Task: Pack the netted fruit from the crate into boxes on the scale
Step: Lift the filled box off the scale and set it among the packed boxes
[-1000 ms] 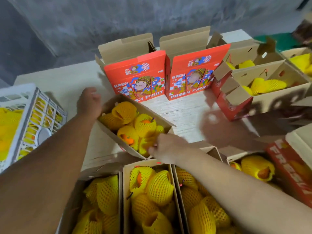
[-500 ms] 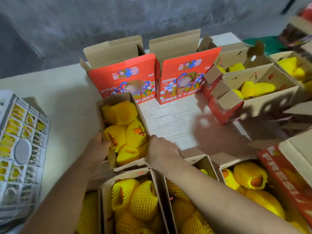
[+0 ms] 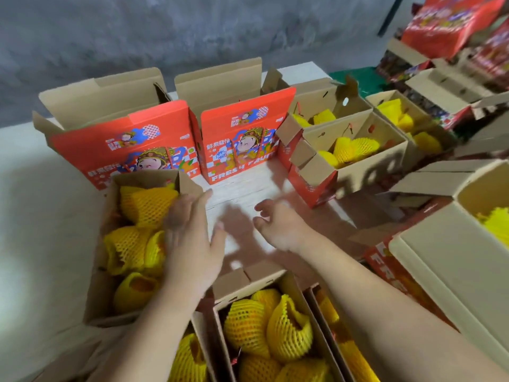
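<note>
White table spans the view, grey wall behind it. Two empty red "FRESH FRUIT" cartons stand upright at the back, flaps up: left carton, right carton. Part-filled cartons to the right hold yellow-netted fruit, e.g. right-side box. Stack of red cartons at far right, blurred.

Open box lies in front of me at left, packed with netted fruit. Near box at the bottom edge is also full of netted fruit, with more boxes on either side of it.

My left hand: fingers straight and together, palm against the right wall of the open box, fingertips touching the top fruit. My right hand: over bare table, apart from every box, fingers loosely curled, holding nothing
</note>
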The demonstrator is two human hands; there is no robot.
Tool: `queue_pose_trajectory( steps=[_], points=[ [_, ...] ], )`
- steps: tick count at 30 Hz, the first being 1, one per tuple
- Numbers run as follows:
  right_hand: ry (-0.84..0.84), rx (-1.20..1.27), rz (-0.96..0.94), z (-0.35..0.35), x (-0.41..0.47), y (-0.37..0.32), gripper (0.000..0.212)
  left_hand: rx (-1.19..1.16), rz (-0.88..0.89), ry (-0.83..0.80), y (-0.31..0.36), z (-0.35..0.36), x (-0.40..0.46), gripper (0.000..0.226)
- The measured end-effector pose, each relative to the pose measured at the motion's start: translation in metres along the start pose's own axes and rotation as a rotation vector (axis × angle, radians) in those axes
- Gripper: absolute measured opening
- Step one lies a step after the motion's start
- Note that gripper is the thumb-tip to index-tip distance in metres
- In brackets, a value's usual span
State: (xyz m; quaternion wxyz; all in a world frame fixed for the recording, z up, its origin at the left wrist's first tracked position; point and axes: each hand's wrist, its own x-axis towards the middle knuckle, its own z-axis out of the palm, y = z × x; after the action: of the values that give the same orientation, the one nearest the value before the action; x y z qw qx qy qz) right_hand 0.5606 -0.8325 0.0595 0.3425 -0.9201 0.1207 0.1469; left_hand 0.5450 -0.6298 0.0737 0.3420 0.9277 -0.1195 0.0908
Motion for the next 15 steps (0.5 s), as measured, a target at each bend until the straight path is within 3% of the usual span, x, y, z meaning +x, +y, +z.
queue_pose_trajectory(
  steps=[3,5,7,9,12,15],
  points=[
    [0.275,-0.027,-0.008,-0.03,0.025,0.02,0.06,-0.206,-0.014,-0.236,0.038,0.041,0.019,0.048],
    [0.475,-0.018,0.099,-0.054,0.046,0.035,0.073,-0.286,-0.055,-0.379,0.056,0.066,0.033,0.044],
    [0.546,0.005,0.257,-0.069,0.063,0.052,0.084,-0.329,-0.128,-0.486,0.072,0.087,0.048,0.041],
    [0.533,-0.069,0.339,-0.071,0.072,0.065,0.072,-0.374,-0.209,-0.56,0.085,0.102,0.063,0.04],
    [0.569,-0.209,0.387,-0.073,0.078,0.071,0.027,-0.533,-0.358,-0.554,0.098,0.119,0.082,0.037],
    [0.508,-0.183,0.354,-0.065,0.066,0.063,0.02,-0.643,-0.466,-0.491,0.105,0.135,0.092,0.026]
  ],
)
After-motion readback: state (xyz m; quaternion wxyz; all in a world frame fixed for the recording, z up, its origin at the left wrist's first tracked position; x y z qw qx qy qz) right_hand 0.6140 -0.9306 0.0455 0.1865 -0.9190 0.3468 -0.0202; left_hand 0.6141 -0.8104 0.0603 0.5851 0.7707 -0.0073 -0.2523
